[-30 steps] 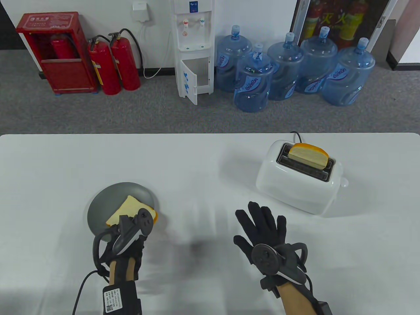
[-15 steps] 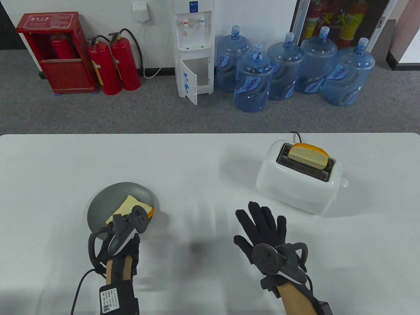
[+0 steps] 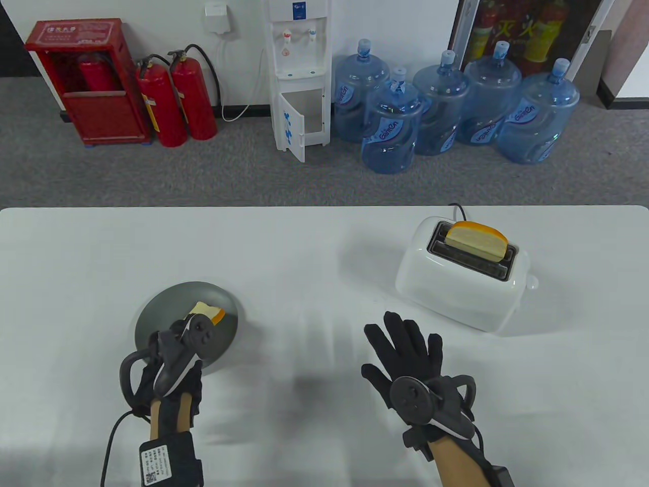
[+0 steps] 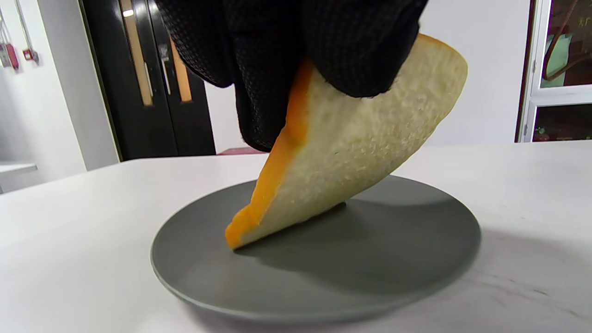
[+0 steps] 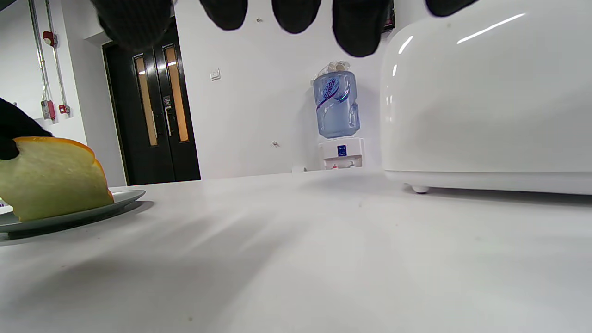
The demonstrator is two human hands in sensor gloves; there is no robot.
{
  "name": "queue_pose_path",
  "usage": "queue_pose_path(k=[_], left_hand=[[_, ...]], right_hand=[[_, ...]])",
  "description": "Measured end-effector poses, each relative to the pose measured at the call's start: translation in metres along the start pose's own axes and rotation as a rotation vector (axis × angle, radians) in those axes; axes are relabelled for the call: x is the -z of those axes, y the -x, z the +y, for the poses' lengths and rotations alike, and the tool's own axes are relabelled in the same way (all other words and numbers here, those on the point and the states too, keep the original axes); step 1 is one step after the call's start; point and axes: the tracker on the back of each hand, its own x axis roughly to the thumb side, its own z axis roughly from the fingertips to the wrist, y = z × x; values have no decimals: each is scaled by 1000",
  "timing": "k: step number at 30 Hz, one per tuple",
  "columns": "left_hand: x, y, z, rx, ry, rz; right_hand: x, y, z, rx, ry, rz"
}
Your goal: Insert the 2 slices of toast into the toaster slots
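Note:
A white toaster (image 3: 459, 284) stands at the right of the table, with one toast slice (image 3: 476, 241) upright in its far slot; the near slot is dark. My left hand (image 3: 175, 345) pinches the second toast slice (image 4: 351, 157) by its upper edge, tilting it up so only its lower edge touches the grey plate (image 3: 152, 319). In the table view just a corner of that slice (image 3: 210, 312) shows past the tracker. My right hand (image 3: 405, 350) lies flat on the table in front of the toaster (image 5: 485, 101), fingers spread and holding nothing.
The toaster's black cord (image 3: 456, 209) runs off the table's far edge. Beyond the table on the floor are water bottles (image 3: 390, 132), a dispenser (image 3: 299, 76) and red extinguishers (image 3: 175, 101).
My left hand has drawn back toward the lower left and tipped the slice up off the plate, so less of it shows from above. The right hand has not moved.

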Motion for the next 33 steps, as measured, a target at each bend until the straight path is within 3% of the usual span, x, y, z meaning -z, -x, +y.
queue_pose_path(k=[20,33], left_hand=[[-1,26,4,-56,-164,30],[-17,36,6,-192,-372,-23]], right_hand=[[0,1,0,10,3,0],[0,1,1,23,0,-2]])
